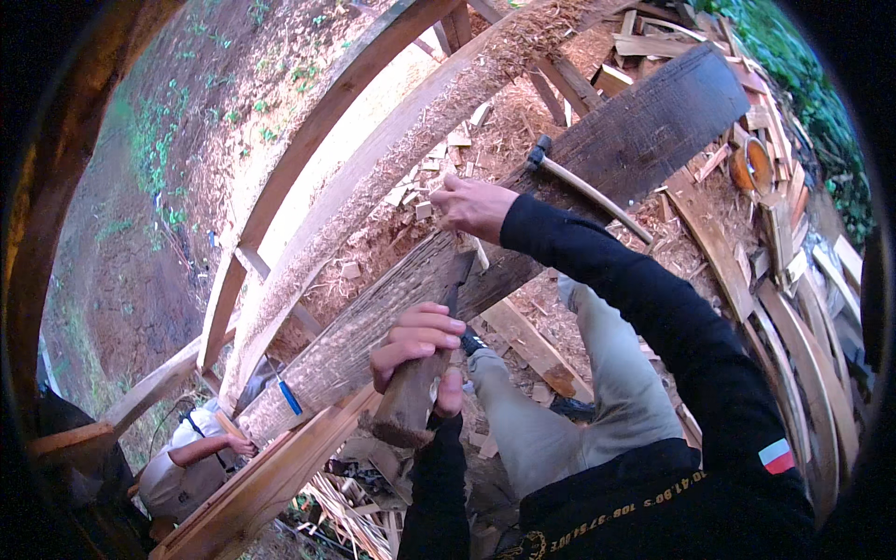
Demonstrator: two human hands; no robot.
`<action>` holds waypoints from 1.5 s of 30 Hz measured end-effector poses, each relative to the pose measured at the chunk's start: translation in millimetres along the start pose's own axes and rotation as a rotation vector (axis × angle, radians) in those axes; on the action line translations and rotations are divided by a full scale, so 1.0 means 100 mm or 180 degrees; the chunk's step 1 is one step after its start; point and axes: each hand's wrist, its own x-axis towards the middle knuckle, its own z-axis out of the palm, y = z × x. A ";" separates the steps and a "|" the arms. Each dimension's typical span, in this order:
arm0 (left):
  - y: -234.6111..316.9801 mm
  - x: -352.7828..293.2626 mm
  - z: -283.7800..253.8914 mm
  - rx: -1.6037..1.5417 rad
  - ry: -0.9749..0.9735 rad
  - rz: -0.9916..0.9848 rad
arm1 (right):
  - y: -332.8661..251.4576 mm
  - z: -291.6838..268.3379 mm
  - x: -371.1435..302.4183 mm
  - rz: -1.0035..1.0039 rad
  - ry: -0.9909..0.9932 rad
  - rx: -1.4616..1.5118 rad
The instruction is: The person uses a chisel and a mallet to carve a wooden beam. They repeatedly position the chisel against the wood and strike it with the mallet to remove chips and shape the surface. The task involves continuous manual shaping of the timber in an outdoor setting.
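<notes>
My left hand is wrapped round a thick, short-looking piece of wood, whose rough end points toward me. Beyond those fingers shows a dark, flat, blade-like strip; whether it belongs to the wood I cannot tell. My right hand hovers over the long weathered plank, fingers curled together; anything between them is hidden or too small to name. Just right of that hand, a hammer with a dark head and pale wooden handle lies across the plank's dark far part.
Curved wooden beams strewn with shavings arch along the left. A blue-handled tool lies on the plank's near left part, close to another person. Offcuts are heaped at right beside a round orange-centred object.
</notes>
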 end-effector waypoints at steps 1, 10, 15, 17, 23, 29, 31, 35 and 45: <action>-0.02 0.00 -0.01 -0.0060 -0.0068 0.0027 | -0.04 0.01 -0.10 0.0117 0.0461 0.0231; -0.02 0.12 0.05 0.0071 -0.0108 0.0389 | -1.27 0.61 -0.63 0.3015 0.1606 -0.0049; 0.09 0.07 0.13 0.0175 -0.1381 0.1024 | -1.11 0.77 -0.76 0.2753 0.2265 -0.0131; 0.04 -0.09 0.34 -0.0268 -0.1509 0.0632 | -0.97 0.69 -0.91 0.2572 0.1978 -0.0490; 0.06 -0.10 1.03 0.0310 -0.2108 0.0880 | -0.56 0.31 -1.28 0.2129 0.1341 -0.0733; -0.08 0.02 1.37 0.0366 -0.1575 0.0484 | -0.47 0.05 -1.37 0.1792 0.1016 -0.0277; -0.05 0.22 1.28 0.0521 -0.1264 0.0505 | -0.64 -0.09 -1.22 0.1676 0.1247 0.0008; -0.13 0.38 1.36 0.0218 -0.1084 0.0454 | -0.86 -0.37 -1.17 0.2048 0.1379 0.0232; -0.32 0.18 1.61 0.0628 -0.1665 0.0634 | -0.49 0.11 -1.27 0.1826 0.1554 0.0247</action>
